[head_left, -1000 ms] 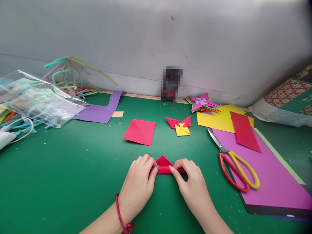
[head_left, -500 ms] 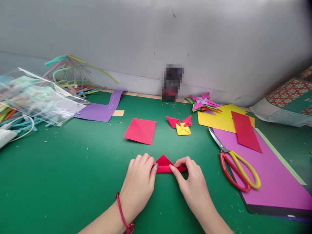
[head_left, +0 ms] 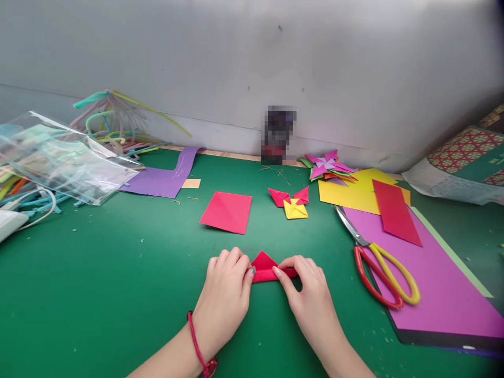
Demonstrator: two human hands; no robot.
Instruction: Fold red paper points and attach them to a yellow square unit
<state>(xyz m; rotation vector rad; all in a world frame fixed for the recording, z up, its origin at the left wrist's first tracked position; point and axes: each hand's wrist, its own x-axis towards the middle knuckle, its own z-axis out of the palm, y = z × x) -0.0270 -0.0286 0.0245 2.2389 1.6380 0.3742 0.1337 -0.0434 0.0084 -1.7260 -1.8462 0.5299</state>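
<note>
A red sheet of origami paper (head_left: 263, 268) lies on the green table, with a folded band along its near edge and a triangular peak pointing away from me. My left hand (head_left: 228, 289) pinches its left end between thumb and fingers. At the right end, my right hand (head_left: 307, 286) pinches the band the same way; part of the paper shows beyond its thumb. My fingers hide both ends. Just beyond lies a red paper square (head_left: 227, 212), and right of it a folded yellow and red paper piece (head_left: 295, 208).
Scissors (head_left: 368, 247) rest on purple paper (head_left: 437, 294) at the right. Yellow paper (head_left: 346, 197), a red strip (head_left: 397, 212) and folded paper stars (head_left: 326, 165) lie behind. A plastic bag (head_left: 90, 168) with pipe cleaners and purple paper (head_left: 153, 181) are at the left.
My right hand has shifted very slightly left along the folded band. Both hands keep their pinch on the red paper.
</note>
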